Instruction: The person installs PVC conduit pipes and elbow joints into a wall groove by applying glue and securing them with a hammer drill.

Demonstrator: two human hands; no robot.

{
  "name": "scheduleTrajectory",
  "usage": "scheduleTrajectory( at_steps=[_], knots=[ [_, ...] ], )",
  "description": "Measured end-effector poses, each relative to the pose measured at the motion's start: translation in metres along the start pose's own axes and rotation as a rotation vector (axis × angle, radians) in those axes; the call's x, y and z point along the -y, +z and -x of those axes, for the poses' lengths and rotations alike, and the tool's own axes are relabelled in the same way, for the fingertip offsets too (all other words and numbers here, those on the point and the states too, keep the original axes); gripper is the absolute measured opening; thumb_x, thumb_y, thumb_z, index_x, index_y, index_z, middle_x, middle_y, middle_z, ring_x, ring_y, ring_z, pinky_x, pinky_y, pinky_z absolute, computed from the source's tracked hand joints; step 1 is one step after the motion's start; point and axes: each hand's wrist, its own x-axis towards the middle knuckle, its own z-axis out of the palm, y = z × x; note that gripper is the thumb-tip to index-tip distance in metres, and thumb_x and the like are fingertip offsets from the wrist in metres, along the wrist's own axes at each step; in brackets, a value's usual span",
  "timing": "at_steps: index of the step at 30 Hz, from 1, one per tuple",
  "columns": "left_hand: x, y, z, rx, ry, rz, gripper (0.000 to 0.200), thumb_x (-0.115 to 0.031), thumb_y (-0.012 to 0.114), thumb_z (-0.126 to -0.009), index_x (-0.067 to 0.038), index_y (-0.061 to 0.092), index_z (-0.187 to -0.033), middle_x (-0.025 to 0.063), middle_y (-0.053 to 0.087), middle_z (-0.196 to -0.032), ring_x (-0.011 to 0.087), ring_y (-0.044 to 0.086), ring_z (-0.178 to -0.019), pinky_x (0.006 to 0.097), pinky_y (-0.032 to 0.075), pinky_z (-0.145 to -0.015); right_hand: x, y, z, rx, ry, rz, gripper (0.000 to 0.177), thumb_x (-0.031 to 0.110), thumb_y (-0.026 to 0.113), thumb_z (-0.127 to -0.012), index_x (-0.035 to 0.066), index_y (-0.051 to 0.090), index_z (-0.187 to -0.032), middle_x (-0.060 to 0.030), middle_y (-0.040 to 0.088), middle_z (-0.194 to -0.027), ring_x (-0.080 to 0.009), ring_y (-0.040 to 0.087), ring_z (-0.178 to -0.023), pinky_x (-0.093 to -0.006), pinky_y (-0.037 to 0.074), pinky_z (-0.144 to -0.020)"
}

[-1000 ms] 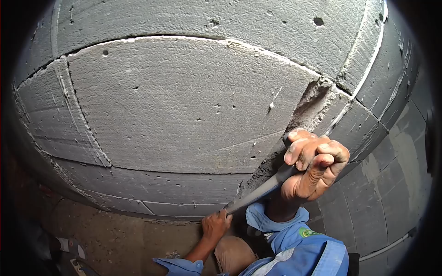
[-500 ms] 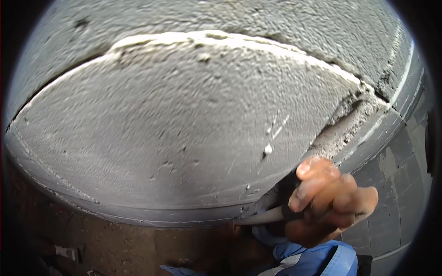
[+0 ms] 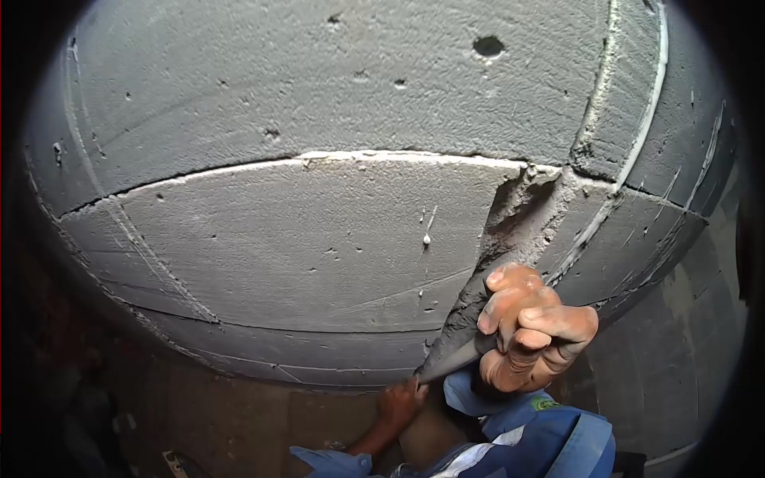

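My right hand is closed, its dusty fingers curled around the upper part of a grey pipe-like length that is darker near the grip. Lower down and to the left, my left hand closes around the other end. The pipe-like length slants between the two hands in front of the wall. Right behind and above my right hand runs a rough-edged groove cut into the grey block wall. The inner side of my right hand's grip is hidden by the fingers.
A horizontal joint with pale mortar crosses the wall above the groove. A white vertical line runs to its right. Small holes, one larger dark hole, and a white blob mark the surface. Brown floor lies below.
The view has moved back and tilted up, showing more of the upper wall. My right hand appears further left and stays closed; my left hand now shows clearly at the lower end.
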Motion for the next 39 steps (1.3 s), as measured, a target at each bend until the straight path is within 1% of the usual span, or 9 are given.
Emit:
scheduleTrajectory(
  at_steps=[9, 14, 17, 19, 21, 25, 31, 35, 39],
  knots=[
    [-0.001, -0.002, -0.004, -0.025, 0.008, 0.043, 0.03, -0.037, 0.076, -0.08, -0.009, 0.067, -0.09, 0.0153, 0.067, -0.063, 0.0337, 0.068, -0.058, 0.0469, 0.054, -0.052, -0.013, -0.003, 0.0, 0.012, -0.079, -0.067, 0.023, 0.028, 0.055, -0.103, 0.008, 0.045, -0.108, 0.0036, 0.043, -0.057, -0.0111, 0.049, -0.053, -0.0432, 0.048, -0.076],
    [-0.007, -0.008, -0.003, -0.021, -0.041, 0.021, 0.032, -0.036, 0.075, -0.082, -0.008, 0.067, -0.093, 0.0194, 0.067, -0.066, 0.0383, 0.067, -0.06, 0.0489, 0.053, -0.054, -0.013, -0.005, -0.005, 0.089, -0.058, -0.139, 0.022, 0.024, 0.043, -0.105, 0.005, 0.044, -0.117, -0.0014, 0.05, -0.062, -0.0148, 0.053, -0.057, -0.044, 0.049, -0.078],
    [-0.021, -0.021, -0.006, 0.054, -0.167, 0.024, 0.032, -0.036, 0.072, -0.084, -0.007, 0.067, -0.098, 0.0215, 0.068, -0.073, 0.0424, 0.067, -0.068, 0.0523, 0.052, -0.061, -0.019, -0.01, 0.003, 0.104, -0.047, -0.364, 0.038, 0.022, 0.049, -0.099, 0.0, 0.045, -0.129, -0.0125, 0.062, -0.085, -0.0242, 0.063, -0.081, -0.0516, 0.045, -0.096],
    [-0.024, -0.02, -0.007, 0.079, -0.193, 0.019, 0.033, -0.036, 0.072, -0.085, -0.008, 0.067, -0.101, 0.0231, 0.068, -0.074, 0.0436, 0.067, -0.07, 0.0535, 0.052, -0.063, -0.014, -0.017, 0.001, 0.173, 0.04, -0.289, 0.049, 0.032, 0.052, -0.097, 0.001, 0.043, -0.134, -0.0146, 0.064, -0.093, -0.0303, 0.065, -0.098, -0.0522, 0.038, -0.106],
    [-0.024, -0.02, -0.007, 0.099, -0.231, 0.016, 0.034, -0.037, 0.071, -0.086, -0.008, 0.067, -0.104, 0.0247, 0.067, -0.075, 0.0448, 0.067, -0.071, 0.0548, 0.052, -0.065, -0.012, -0.014, 0.003, 0.121, 0.118, -0.49, 0.063, 0.039, 0.053, -0.094, -0.001, 0.038, -0.14, -0.0226, 0.059, -0.122, -0.036, 0.056, -0.122, -0.0498, 0.029, -0.115],
    [-0.033, -0.04, -0.003, 0.174, -0.268, -0.025, 0.04, -0.041, 0.068, -0.087, -0.01, 0.068, -0.113, 0.0252, 0.069, -0.082, 0.0444, 0.068, -0.077, 0.0543, 0.052, -0.07, 0.003, -0.021, -0.017, 0.023, 0.293, -0.71, 0.061, 0.031, 0.045, -0.096, 0.001, 0.029, -0.146, -0.0272, 0.055, -0.126, -0.0432, 0.052, -0.127, -0.0535, 0.032, -0.114],
    [-0.048, -0.114, -0.011, 0.236, -0.249, -0.041, 0.041, -0.046, 0.067, -0.088, -0.01, 0.074, -0.105, 0.0218, 0.071, -0.084, 0.0428, 0.068, -0.08, 0.0513, 0.053, -0.072, 0.004, -0.038, -0.031, 0.116, 0.336, -0.589, 0.053, 0.03, 0.042, -0.096, -0.003, 0.038, -0.138, -0.0248, 0.063, -0.112, -0.0397, 0.063, -0.111, -0.0513, 0.046, -0.103],
    [-0.066, -0.155, -0.034, 0.005, -0.164, 0.035, 0.039, -0.042, 0.071, -0.087, -0.009, 0.073, -0.108, 0.0191, 0.069, -0.076, 0.0377, 0.069, -0.072, 0.0452, 0.053, -0.065, 0.0, -0.035, -0.021, 0.142, 0.333, -0.554, 0.048, 0.028, 0.042, -0.095, -0.006, 0.047, -0.128, -0.0235, 0.065, -0.106, -0.0345, 0.065, -0.107, -0.0474, 0.048, -0.099],
    [-0.084, -0.164, -0.051, -0.239, -0.061, 0.221, 0.032, -0.03, 0.077, -0.085, -0.008, 0.072, -0.107, 0.0153, 0.068, -0.072, 0.03, 0.068, -0.065, 0.0367, 0.051, -0.058, -0.001, -0.031, -0.022, 0.215, 0.145, -0.317, 0.04, 0.024, 0.042, -0.095, -0.009, 0.059, -0.112, -0.0229, 0.066, -0.102, -0.0283, 0.065, -0.095, -0.0396, 0.051, -0.09]
  ],
)
